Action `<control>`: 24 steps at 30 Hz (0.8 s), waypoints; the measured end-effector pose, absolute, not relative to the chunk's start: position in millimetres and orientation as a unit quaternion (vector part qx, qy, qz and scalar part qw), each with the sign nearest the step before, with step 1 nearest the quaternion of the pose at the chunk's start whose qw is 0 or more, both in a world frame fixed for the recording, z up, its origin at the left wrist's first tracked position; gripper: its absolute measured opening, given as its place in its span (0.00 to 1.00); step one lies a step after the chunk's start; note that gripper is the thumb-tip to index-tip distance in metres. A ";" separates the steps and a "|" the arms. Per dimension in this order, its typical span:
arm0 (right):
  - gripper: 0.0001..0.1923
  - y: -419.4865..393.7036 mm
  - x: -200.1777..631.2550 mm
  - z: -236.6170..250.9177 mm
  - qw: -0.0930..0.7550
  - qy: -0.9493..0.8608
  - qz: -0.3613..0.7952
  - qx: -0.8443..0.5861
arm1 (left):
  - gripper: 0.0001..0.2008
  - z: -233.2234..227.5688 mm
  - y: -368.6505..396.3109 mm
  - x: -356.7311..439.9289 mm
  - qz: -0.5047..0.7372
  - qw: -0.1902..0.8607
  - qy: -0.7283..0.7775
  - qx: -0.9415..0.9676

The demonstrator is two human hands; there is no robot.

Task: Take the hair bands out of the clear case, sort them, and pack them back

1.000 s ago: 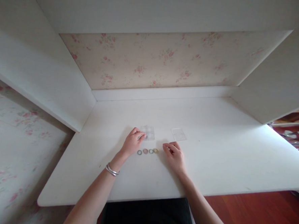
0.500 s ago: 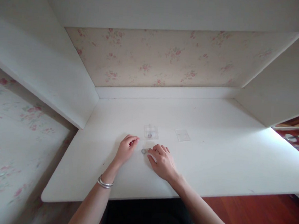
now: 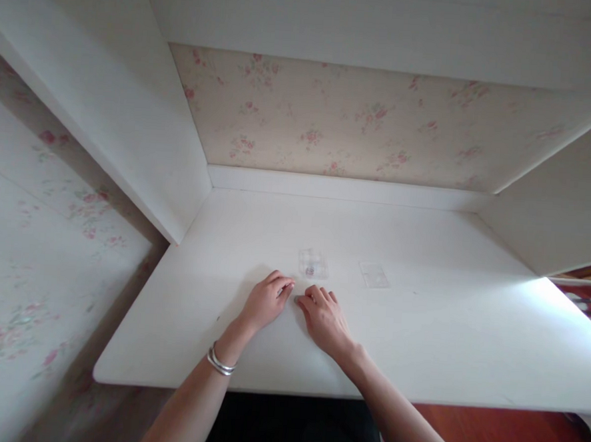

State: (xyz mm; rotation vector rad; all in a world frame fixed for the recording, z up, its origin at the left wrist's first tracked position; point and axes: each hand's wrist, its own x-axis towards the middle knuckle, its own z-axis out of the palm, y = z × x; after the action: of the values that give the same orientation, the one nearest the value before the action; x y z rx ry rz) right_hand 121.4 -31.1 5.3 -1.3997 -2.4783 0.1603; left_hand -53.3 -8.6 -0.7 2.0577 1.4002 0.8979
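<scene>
head view: left hand [image 3: 266, 302] and right hand [image 3: 325, 319] have met on the desk [image 3: 418, 335], fingers curled, contents unclear; loose rings no longer visible; case [image 3: 313, 265] beyond.

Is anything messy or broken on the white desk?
Nothing stands out. The white desk looks clean, both hands rest flat and close together, left hand and right hand, and a small clear box and its flat clear lid lie neatly apart behind them.
</scene>
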 end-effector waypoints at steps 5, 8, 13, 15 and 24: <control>0.10 -31.7 121.8 2.9 0.180 -0.848 0.077 -0.492 | 0.12 2.2 -10.2 -55.0 0.318 0.237 0.515 0.760; 0.10 -27.7 125.1 4.5 0.229 -0.826 0.100 -0.504 | 0.13 4.5 -12.0 -55.8 0.312 0.241 0.514 0.762; 0.12 -11.1 136.9 6.7 0.301 -0.786 0.137 -0.522 | 0.11 6.6 -17.7 -53.8 0.273 0.264 0.470 0.797; 0.12 -1.1 141.4 6.7 0.318 -0.774 0.132 -0.532 | 0.09 5.2 -18.8 -52.7 0.251 0.259 0.452 0.816; 0.12 34.7 141.8 0.2 0.311 -0.767 0.116 -0.549 | 0.08 -3.5 -16.3 -52.8 0.224 0.235 0.450 0.832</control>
State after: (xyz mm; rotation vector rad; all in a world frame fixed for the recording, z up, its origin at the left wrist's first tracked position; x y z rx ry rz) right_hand 141.8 34.7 0.2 -1.4502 -2.0237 0.3072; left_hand -52.8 -16.3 -3.5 2.2837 1.2349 0.6141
